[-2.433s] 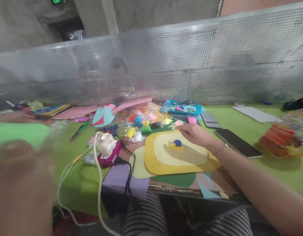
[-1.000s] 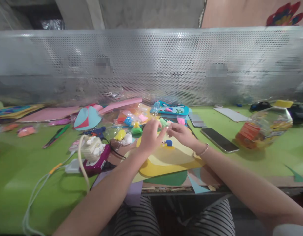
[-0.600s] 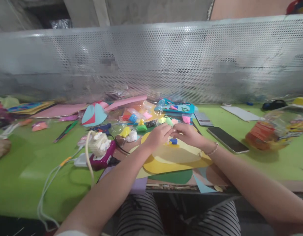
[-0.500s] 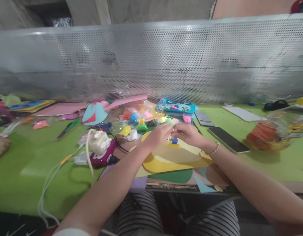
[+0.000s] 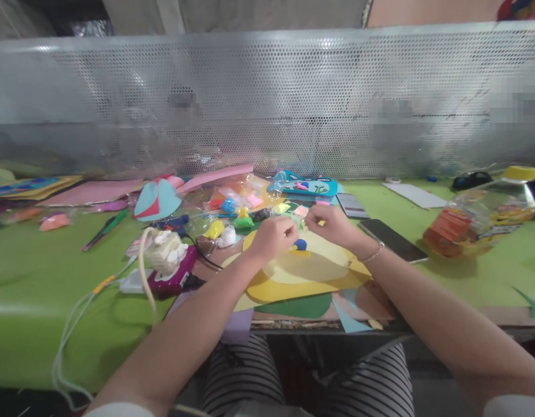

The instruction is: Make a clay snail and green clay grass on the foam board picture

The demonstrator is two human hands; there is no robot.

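Observation:
My left hand (image 5: 276, 236) is closed with curled fingers above the upper left of a pale yellow sheet (image 5: 311, 269), beside a small blue piece (image 5: 299, 245). Across a small gap, my right hand (image 5: 330, 225) is also closed, its fingertips pinched together near the sheet's top edge. What either hand holds is too small to make out. Under the pale sheet lies a darker yellow rounded sheet (image 5: 267, 294). Bagged lumps of coloured clay, yellow (image 5: 215, 230), white (image 5: 227, 236) and green (image 5: 244, 222), lie just beyond my left hand.
A purple box with a white plug (image 5: 174, 275) and cables sits at left. To the right are a phone (image 5: 393, 240) and a bottle with a yellow cap (image 5: 480, 217). Light blue cutouts (image 5: 157, 200) and a blue case (image 5: 313, 184) lie behind. A perforated metal screen (image 5: 267, 104) stands across the back.
My hands have moved apart, from fingertips together to a small gap between them. The whole view has shifted slightly, with table objects now further left.

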